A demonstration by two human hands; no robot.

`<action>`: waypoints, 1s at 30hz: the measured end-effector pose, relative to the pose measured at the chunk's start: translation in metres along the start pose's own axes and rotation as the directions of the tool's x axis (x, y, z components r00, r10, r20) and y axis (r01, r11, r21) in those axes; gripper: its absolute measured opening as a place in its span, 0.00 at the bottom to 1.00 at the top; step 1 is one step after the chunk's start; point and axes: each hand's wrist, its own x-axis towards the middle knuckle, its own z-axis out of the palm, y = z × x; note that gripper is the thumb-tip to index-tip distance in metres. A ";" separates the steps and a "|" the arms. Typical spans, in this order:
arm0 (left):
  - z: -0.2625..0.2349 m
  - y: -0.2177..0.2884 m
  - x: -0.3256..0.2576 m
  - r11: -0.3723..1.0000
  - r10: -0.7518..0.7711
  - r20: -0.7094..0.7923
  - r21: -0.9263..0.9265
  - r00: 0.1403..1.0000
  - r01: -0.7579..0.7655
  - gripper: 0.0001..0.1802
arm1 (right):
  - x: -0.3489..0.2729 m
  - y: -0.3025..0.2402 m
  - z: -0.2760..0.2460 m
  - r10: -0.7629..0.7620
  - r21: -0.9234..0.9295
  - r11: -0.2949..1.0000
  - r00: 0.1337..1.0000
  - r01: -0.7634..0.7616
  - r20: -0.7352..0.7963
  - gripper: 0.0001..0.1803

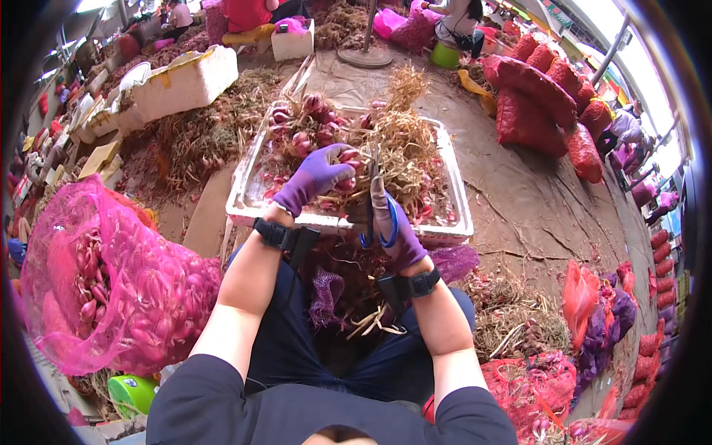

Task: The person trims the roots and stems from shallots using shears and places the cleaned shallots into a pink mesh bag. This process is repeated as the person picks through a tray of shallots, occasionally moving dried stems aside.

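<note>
My left hand (315, 179), in a purple glove, is closed around a bunch of red shallots (350, 159) with dry stalks. My right hand (403, 236), gloved alike, grips a pair of scissors (391, 224) by the blue handles. The blades point away from me, just right of the held shallots, beside the stalks; whether they touch is unclear. Both hands are over the near side of a white foam box (461, 194). Inside it, loose shallots (320, 117) lie at the far left, and a heap of dry stalks (406, 144) fills the right.
A pink mesh bag of shallots (133, 297) stands at my left, with a green container (132, 393) below it. Cut stalks (512, 315) lie on the floor at right, near a red mesh bag (530, 382). Full red sacks (534, 111) and other people are farther off.
</note>
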 end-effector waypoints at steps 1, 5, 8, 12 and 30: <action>-0.001 0.001 0.000 1.000 -0.003 0.007 0.030 1.000 0.003 0.26 | 0.002 0.001 -0.002 0.051 0.018 0.999 0.998 -0.050 -0.026 0.38; 0.001 0.006 0.002 1.000 -0.007 -0.022 0.027 1.000 0.008 0.25 | 0.018 0.025 -0.013 -0.438 -0.251 0.884 0.887 0.394 -0.149 0.32; -0.019 -0.007 0.006 0.999 -0.005 -0.084 0.037 0.996 0.009 0.25 | 0.009 0.002 -0.024 -0.024 -0.015 1.000 0.964 0.021 -0.265 0.31; -0.017 -0.009 0.007 0.944 0.263 -0.356 -0.097 0.896 -0.316 0.22 | 0.013 -0.019 -0.025 -0.439 -0.220 0.897 0.826 0.383 -0.353 0.23; 0.040 0.007 -0.007 0.939 0.312 0.268 0.057 0.911 -0.339 0.27 | 0.016 -0.010 -0.027 -0.703 -0.305 0.708 0.678 0.637 -0.214 0.25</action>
